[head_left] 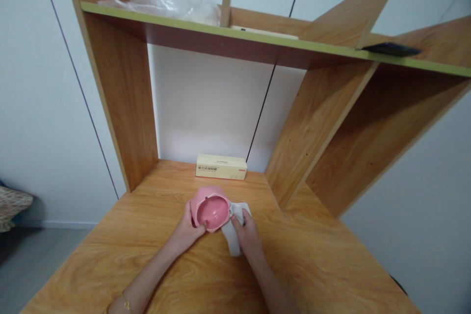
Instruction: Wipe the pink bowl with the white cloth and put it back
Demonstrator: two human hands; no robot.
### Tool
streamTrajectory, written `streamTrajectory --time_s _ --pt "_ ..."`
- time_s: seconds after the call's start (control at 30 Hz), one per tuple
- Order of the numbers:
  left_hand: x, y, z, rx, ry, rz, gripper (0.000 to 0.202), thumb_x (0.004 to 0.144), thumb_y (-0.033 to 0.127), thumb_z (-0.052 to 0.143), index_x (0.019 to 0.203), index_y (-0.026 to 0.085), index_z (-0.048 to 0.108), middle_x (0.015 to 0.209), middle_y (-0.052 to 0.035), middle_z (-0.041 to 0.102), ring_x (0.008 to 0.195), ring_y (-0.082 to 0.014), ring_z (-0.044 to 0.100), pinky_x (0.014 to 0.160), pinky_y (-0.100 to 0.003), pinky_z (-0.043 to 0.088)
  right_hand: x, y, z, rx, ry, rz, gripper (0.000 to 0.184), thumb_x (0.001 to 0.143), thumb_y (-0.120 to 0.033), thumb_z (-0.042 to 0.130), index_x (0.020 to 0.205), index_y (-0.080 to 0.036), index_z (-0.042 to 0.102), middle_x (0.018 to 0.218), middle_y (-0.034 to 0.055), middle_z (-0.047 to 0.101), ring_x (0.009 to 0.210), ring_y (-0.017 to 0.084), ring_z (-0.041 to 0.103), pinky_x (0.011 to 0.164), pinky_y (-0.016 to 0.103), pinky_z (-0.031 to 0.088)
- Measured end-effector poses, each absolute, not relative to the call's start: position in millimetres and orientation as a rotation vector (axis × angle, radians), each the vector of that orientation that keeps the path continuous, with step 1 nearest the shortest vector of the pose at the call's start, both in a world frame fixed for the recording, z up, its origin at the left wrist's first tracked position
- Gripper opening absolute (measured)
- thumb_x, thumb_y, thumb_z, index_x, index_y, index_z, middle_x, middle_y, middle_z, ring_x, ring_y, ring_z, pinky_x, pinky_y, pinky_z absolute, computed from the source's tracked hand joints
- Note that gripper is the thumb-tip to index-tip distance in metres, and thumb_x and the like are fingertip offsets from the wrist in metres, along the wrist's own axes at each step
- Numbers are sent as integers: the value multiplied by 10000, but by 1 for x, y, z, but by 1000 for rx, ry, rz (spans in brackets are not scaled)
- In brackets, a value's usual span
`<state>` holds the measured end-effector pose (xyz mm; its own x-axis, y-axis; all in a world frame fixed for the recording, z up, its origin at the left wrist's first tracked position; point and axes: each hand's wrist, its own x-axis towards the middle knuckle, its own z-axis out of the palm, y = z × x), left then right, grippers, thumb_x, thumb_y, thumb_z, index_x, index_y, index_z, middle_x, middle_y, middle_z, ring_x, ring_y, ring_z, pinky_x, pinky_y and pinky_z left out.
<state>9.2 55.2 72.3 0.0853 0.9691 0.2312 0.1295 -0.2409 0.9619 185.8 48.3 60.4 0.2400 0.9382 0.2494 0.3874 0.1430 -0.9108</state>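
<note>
Two hands meet over the middle of the wooden tabletop (pixel 176 284), working a pale cloth (pixel 231 240) against the right side of a pink bowl (pixel 213 212). The bowl sits between the hands, in front of a cream box (pixel 221 167), tipped so its hollow faces the wearer. The left hand (pixel 187 229) has its fingers curled round the bowl's outer left side, with the thumb hooked over the near rim. The right hand (pixel 248 235) has its fingers closed on the bunched cloth, a loose end trailing toward the wearer. Whether the bowl's underside rests on the wood is hard to tell from this angle.

To rub well here, the left grip should stay firm enough to resist each stroke, the cloth should lie flat under the fingertips, and pressure should follow the angled rim, the trailing end gathered in so it doesn't snag.
</note>
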Motion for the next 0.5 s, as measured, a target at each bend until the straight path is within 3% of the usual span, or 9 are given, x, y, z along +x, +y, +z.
streamTrajectory --time_s 0.27,0.5 --pt "3 50 74 1910 1338 1171 532 678 262 567 1156 154 360 1044 -100 557 934 -240 553 803 -379 448 187 59 64 -1366 -1222 717 296 721 -399 461 839 -162 592 762 35 631 673 182 562 594 272 429" --pt "6 47 76 2181 1385 1038 567 636 226 589 1170 194 402 1039 -84 558 919 -251 555 768 -365 449 177 48 91 -1359 -1285 532 229 721 -312 472 870 -203 608 840 36 659 788 195 573 735 305 390"
